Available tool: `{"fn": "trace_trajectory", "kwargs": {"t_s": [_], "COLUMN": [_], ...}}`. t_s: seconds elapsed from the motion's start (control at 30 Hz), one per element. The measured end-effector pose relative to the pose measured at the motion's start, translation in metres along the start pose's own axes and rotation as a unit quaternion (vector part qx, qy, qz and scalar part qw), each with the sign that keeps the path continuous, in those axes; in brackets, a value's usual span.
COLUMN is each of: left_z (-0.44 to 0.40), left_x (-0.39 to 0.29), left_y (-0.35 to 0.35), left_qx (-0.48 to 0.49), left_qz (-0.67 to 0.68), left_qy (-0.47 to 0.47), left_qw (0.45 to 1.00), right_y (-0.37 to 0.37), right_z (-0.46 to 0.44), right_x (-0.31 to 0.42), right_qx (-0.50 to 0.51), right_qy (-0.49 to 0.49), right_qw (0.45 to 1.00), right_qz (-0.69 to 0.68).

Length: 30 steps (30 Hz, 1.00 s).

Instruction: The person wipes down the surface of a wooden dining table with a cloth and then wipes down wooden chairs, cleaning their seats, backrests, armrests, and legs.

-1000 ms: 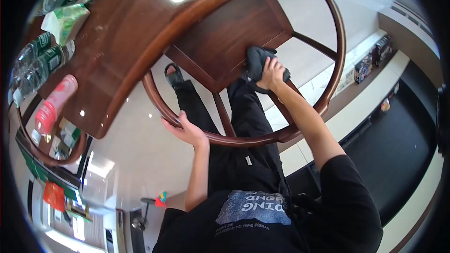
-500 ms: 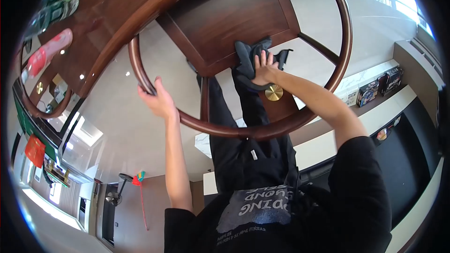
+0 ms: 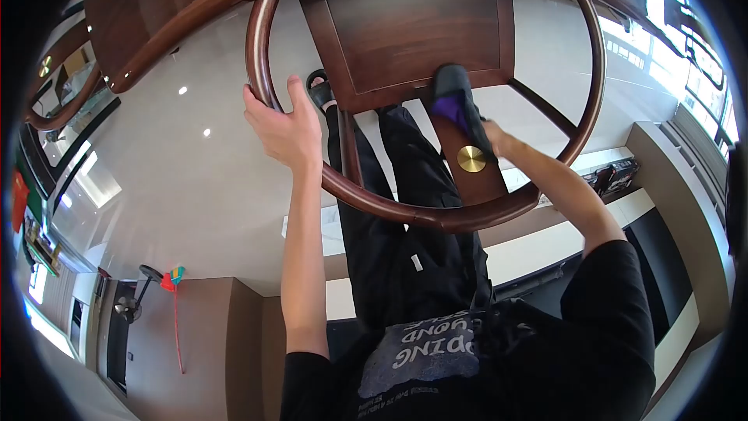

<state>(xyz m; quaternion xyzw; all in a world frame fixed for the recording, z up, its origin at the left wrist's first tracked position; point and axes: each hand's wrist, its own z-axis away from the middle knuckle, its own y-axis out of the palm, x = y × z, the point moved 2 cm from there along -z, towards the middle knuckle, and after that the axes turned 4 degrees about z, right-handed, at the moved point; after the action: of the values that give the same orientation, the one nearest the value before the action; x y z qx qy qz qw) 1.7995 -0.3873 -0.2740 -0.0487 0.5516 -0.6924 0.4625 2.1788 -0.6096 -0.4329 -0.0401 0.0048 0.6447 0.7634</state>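
A dark wooden chair (image 3: 425, 218) with a curved rail and a flat seat (image 3: 425, 27) stands in front of me. My left hand (image 3: 290, 126) wraps around the rail on the left side, thumb on one side and fingers on the other. At the chair's back splat (image 3: 485, 185), my right hand (image 3: 499, 142) grips a dark cloth (image 3: 454, 86) with a purple patch showing. The cloth lies along the splat and reaches the seat's near edge. Some right-hand fingers are hidden behind the cloth. Just beside that hand is a round brass disc (image 3: 471, 159) on the splat.
A dark wooden table edge (image 3: 187, 19) runs across the top. My slippered foot (image 3: 319, 90) is on the glossy floor (image 3: 210, 187) left of the seat. Boxes (image 3: 615, 177) sit on a low ledge at right. A red-handled broom (image 3: 178, 320) stands at lower left.
The right hand has gone from pressing flat on the bunched cloth to gripping its edge, and the cloth is now stretched along the splat. The view has shifted; the left hand stays on the rail.
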Motion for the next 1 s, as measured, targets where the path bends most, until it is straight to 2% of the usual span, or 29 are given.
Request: {"fn": "trace_trajectory", "kwargs": {"t_s": [0.03,0.13,0.3,0.37,0.43,0.5,0.53,0.6,0.67,0.7,0.77,0.83,0.87,0.9,0.97,1.0], "left_z": [0.001,-0.004,-0.002,-0.001,-0.002,0.002,0.004,0.000,-0.001,0.001,0.003,-0.006,-0.011,-0.009,0.000,0.002], "left_x": [0.001,0.002,0.006,0.007,0.003,-0.002,0.001,0.004,0.001,0.003,0.014,0.019,0.007,0.006,0.008,0.005], "left_y": [0.000,0.002,0.002,0.001,-0.001,-0.005,-0.005,0.000,0.002,0.002,0.002,0.014,0.014,0.009,0.005,0.004], "left_qx": [-0.003,-0.007,-0.001,0.000,0.006,0.013,0.013,-0.005,-0.010,-0.016,-0.022,-0.068,-0.082,-0.067,-0.051,-0.053], "left_qz": [-0.006,-0.007,0.013,0.014,0.012,0.005,0.013,-0.021,-0.027,-0.042,-0.068,-0.071,-0.063,-0.078,-0.107,-0.117], "left_qy": [0.007,0.023,0.024,0.031,0.041,0.025,0.033,0.050,0.062,0.052,0.057,0.102,0.108,0.092,0.069,0.067], "left_qw": [1.000,1.000,1.000,0.999,0.999,1.000,0.999,0.999,0.998,0.998,0.996,0.990,0.989,0.990,0.991,0.989], "right_y": [-0.002,0.009,0.006,0.012,0.010,0.013,0.018,0.025,0.029,0.026,0.020,0.003,-0.006,-0.014,-0.038,-0.060], "right_z": [-0.030,-0.066,-0.092,-0.046,-0.012,0.048,0.078,0.122,0.159,0.181,0.216,0.211,0.198,0.186,0.155,0.108], "right_x": [0.006,0.042,0.045,0.045,0.034,0.028,0.032,0.040,0.042,0.057,0.079,0.096,0.112,0.126,0.129,0.125], "right_qx": [0.022,0.006,-0.071,-0.073,-0.109,-0.097,-0.077,-0.100,-0.192,-0.194,-0.262,-0.301,-0.257,-0.261,-0.194,-0.150], "right_qy": [-0.012,-0.039,-0.101,-0.106,-0.105,-0.118,-0.141,-0.180,-0.188,-0.190,-0.216,-0.232,-0.151,-0.162,-0.033,0.028], "right_qw": [0.999,0.999,0.968,0.968,0.930,0.927,0.871,0.751,0.669,0.673,0.588,0.502,0.512,0.510,0.427,0.454], "right_qz": [-0.024,0.009,0.220,0.215,0.335,0.341,0.465,0.627,0.693,0.688,0.734,0.777,0.806,0.804,0.883,0.878]}}
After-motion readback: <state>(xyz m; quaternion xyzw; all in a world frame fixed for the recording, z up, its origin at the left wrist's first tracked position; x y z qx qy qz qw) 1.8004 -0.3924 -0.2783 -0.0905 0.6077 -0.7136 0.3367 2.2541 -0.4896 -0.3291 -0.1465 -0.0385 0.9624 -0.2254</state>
